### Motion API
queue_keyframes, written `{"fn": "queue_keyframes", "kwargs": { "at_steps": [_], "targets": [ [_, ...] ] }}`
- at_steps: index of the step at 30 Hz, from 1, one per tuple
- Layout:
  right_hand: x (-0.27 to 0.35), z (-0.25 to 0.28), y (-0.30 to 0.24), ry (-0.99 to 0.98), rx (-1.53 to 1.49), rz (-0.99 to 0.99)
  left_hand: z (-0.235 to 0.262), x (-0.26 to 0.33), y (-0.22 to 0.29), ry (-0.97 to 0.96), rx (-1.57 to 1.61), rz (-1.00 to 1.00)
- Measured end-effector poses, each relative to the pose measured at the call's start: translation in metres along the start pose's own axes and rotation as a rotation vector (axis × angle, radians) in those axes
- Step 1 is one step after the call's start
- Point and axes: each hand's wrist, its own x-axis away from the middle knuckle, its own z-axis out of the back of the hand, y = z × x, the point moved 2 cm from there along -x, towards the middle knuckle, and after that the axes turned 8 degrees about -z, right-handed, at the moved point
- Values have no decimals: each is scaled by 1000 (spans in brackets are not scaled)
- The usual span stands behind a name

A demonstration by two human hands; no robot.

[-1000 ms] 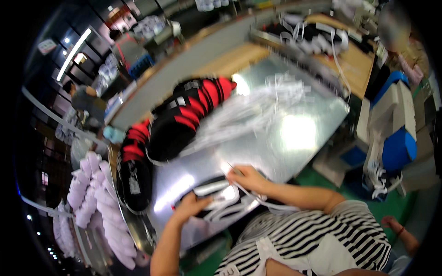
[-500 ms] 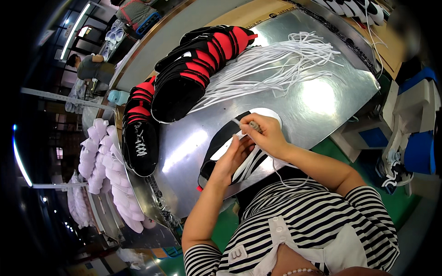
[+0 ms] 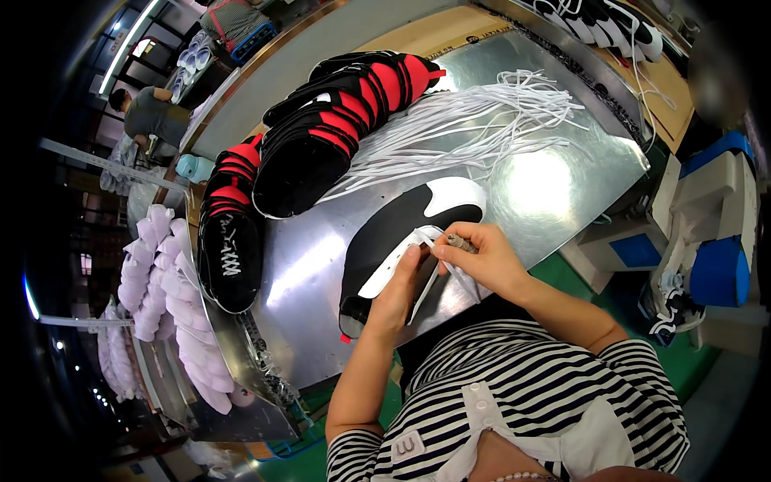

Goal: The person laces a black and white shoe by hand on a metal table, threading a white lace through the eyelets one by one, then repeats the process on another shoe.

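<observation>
Black-and-white shoe upper [image 3: 392, 221] pinched in left hand [image 3: 395, 296], small tool [image 3: 458, 242] clasped in right hand [image 3: 487, 255], risking twisted white lace [image 3: 430, 231] through uneven pulling.

A smooth bare-metal tabletop [image 3: 309, 321] (glossy enough to throw back bright light). At the tabletop's near side, a matt black, cloth-looking shoe upper [image 3: 377, 221] with smooth white panels [image 3: 458, 195]; on the tabletop, textile-looking white laces [image 3: 450, 138]; along its far edge, dull brown cardboard [image 3: 426, 34].

Head-worn left fisheye is aimed down; left hand [image 3: 395, 294], right hand [image 3: 488, 259], metal table [image 3: 309, 341] framed close, co-worker [image 3: 151, 115] farther off.
</observation>
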Motion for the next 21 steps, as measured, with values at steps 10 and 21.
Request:
{"fn": "queue_keyframes", "kwargs": {
  "at_steps": [10,21],
  "targets": [
    [10,-7,1,-58,76,-2,-9,11,2,349,-68,-120],
    [24,3,1,3,306,304,-13,26,6,407,-211,-178]
  ]
}}
